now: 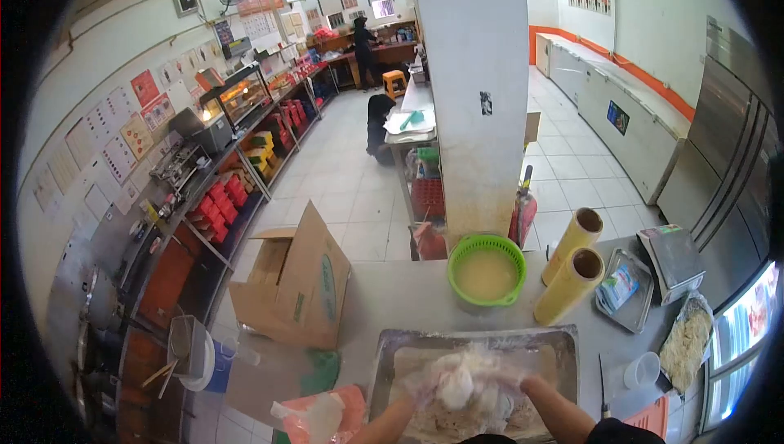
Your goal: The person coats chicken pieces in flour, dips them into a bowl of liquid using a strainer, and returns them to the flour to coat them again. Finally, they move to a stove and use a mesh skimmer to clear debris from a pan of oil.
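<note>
A large metal tray (475,335) with pale flour (416,362) in it lies on the counter in front of me. Both my hands are over it, blurred and dusted white. My left hand (425,383) is at the left side of several flour-coated lumps (456,387), and my right hand (510,379) is at their right side. The lumps are raised between the hands, with white dust around them. What they are under the coating I cannot make out. Fingers on both hands are smeared and partly hidden by flour.
Behind the tray stand a green basket (452,287) with cloudy liquid and two film rolls (572,268). An open carton (322,289) is at left, with a pink plastic bag (351,407) nearer. A knife (604,387) and clear cup (643,370) lie right. Two people are farther off.
</note>
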The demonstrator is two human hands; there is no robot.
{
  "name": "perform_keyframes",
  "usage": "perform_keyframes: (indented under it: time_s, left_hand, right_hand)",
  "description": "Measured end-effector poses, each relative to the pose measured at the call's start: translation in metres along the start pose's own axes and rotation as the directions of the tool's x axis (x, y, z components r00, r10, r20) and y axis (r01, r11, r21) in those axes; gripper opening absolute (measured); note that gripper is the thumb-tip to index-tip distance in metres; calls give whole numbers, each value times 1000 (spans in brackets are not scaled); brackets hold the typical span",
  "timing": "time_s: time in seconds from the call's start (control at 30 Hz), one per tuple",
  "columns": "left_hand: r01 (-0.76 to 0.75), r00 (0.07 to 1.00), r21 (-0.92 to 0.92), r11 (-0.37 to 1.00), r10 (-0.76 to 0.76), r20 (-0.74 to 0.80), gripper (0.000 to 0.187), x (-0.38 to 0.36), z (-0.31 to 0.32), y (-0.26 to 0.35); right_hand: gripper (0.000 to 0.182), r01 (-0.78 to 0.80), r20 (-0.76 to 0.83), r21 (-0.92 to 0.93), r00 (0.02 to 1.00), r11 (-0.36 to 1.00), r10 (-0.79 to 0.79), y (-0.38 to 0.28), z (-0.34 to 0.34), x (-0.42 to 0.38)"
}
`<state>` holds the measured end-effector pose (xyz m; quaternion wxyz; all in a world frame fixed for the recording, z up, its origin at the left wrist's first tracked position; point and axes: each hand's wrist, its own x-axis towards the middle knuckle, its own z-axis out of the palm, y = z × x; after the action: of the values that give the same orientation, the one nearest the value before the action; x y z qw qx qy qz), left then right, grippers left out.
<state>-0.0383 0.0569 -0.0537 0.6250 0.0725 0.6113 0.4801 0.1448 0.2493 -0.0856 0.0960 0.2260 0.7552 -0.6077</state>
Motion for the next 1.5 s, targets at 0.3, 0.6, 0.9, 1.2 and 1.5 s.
perform_keyframes:
  time_s: [0.3,0.6,0.9,1.2,1.5]
  left_hand:
    - [33,984,-73,997,-45,-172,55,-91,-14,-67]
    - [-151,967,158,976,179,-182,61,-71,12,-45]
    - [-109,604,570,814,510,-613,63,-48,2,-18]
    - [-52,628,673,738,548,-552,67,-59,-7,-7]
    - [-47,896,470,881,245,-371,71,74,-6,-90]
  right_hand:
    - [70,-687,-611,223,453,691,648,-87,28,-114]
    - [58,-233,-179,267,942,935,285,29,58,-81]
    - [47,-91,-85,409,987,908,137,-3,36,-47]
    - [51,-380,-634,332,587,863,503,-34,-20,-83]
    - [53,-128,-79,725,961,677,266,118,21,12]
